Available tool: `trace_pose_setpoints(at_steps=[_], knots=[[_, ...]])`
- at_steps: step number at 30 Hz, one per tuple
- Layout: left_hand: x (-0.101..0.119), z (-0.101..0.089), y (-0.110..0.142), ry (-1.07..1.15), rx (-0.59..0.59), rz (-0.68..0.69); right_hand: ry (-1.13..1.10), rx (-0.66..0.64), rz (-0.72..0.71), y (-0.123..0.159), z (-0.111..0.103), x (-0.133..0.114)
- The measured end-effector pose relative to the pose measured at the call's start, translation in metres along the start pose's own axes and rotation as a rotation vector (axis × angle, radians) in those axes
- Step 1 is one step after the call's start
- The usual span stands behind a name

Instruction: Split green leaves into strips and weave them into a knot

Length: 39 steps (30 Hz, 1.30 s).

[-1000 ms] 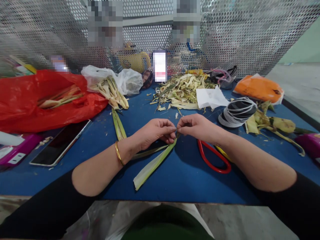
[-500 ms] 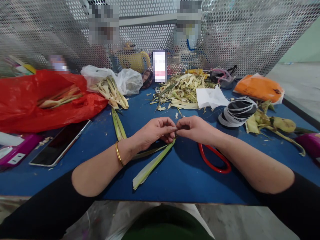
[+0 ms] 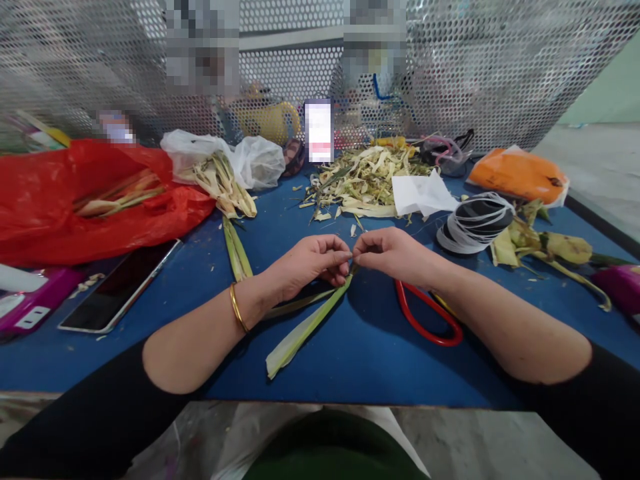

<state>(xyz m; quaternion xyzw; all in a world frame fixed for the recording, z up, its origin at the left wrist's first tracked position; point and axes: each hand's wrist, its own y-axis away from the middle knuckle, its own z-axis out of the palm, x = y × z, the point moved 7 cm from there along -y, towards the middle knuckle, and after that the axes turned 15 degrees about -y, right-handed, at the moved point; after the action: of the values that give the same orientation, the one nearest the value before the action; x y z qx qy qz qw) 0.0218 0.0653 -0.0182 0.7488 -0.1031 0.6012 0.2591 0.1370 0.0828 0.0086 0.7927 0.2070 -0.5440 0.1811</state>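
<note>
Pinching leaf (image 3: 311,324), end near table edge (image 3: 370,402)

Tabletop (image 3: 380,367) free btwn leaf strip (image 3: 311,323) & red handle (image 3: 443,341); spool (image 3: 477,223) blocks fwd R.

Long pale-green leaf strip (image 3: 310,327), flat blue tabletop (image 3: 375,360), looped red handle (image 3: 447,341), white-threaded black spool (image 3: 475,223), hole-dotted grey metal screen (image 3: 295,70)

Narrow green-and-white leaf strip (image 3: 310,325), diagonal over blue tabletop (image 3: 375,360)
</note>
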Motion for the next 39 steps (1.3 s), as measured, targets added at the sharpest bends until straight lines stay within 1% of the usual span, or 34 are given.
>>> trace_pose_setpoints(at_steps=[6, 10, 14, 17, 22, 24, 30, 33, 36, 39], knots=[[0.002, -0.001, 0.001, 0.011, 0.022, 0.000, -0.074, 0.045, -0.037, -0.002, -0.001, 0.001], [0.001, 0.000, 0.001, -0.017, 0.014, -0.037, -0.218, 0.108, -0.072, -0.002, -0.004, -0.002], [0.001, 0.001, 0.002, -0.040, -0.006, -0.051, -0.312, 0.086, -0.103, -0.001, 0.000, -0.004], [0.000, 0.001, 0.002, -0.047, -0.010, -0.052, -0.287, 0.082, -0.116, -0.002, 0.003, -0.002], [0.000, 0.002, 0.002, -0.067, -0.023, -0.039, -0.114, 0.095, -0.144, -0.002, 0.003, -0.002], [-0.001, 0.001, 0.002, -0.048, -0.026, -0.035, -0.083, 0.104, -0.145, -0.001, 0.002, -0.004], [-0.002, -0.001, 0.000, 0.031, -0.071, -0.011, -0.145, 0.164, -0.103, -0.001, -0.007, -0.007], [-0.001, -0.001, 0.000, 0.034, -0.077, 0.006, -0.180, 0.165, -0.087, -0.001, -0.008, -0.008], [0.000, -0.001, 0.000, 0.033, -0.067, 0.014, -0.209, 0.160, -0.073, -0.001, -0.008, -0.008], [-0.001, -0.002, 0.000, 0.051, -0.041, -0.006, -0.207, 0.155, -0.079, -0.001, -0.007, -0.008]])
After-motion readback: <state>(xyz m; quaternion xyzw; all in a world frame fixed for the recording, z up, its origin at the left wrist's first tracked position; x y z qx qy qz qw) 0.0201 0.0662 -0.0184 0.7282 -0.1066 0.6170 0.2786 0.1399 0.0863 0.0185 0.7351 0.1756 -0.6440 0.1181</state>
